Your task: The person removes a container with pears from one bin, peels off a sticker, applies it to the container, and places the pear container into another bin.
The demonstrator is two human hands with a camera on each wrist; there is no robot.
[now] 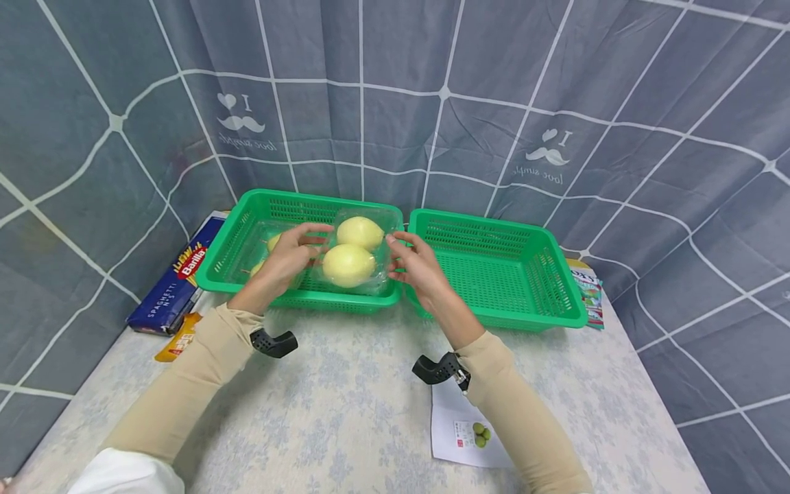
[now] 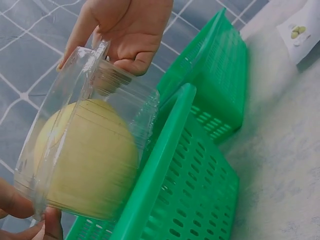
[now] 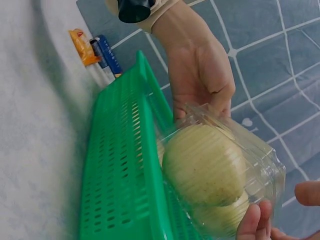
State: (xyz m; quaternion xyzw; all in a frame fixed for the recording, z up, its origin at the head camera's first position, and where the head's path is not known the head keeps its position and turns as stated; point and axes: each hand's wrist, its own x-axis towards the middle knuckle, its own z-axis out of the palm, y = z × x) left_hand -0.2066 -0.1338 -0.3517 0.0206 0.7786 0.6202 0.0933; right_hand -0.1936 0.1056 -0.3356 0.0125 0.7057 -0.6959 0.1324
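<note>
A clear plastic box (image 1: 374,278) holding two pale yellow fruits (image 1: 348,265) hangs tilted over the right part of the left green basket (image 1: 345,300). At the box's left edge my left hand (image 1: 285,262) pinches the plastic, as its fingertips in the left wrist view confirm. The right hand (image 1: 421,269) holds the opposite edge, its fingers (image 3: 254,220) against the plastic. Behind my left hand, a second clear box (image 1: 247,252) of yellow fruits with stems lies in the same basket, partly hidden.
To the right stands another green basket (image 1: 494,278). A blue spaghetti box (image 1: 173,281) and an orange packet (image 1: 179,339) lie at the left. Small packets (image 1: 590,295) sit beyond the right basket. A printed sheet (image 1: 459,429) lies under the right forearm. A grey curtain hangs behind.
</note>
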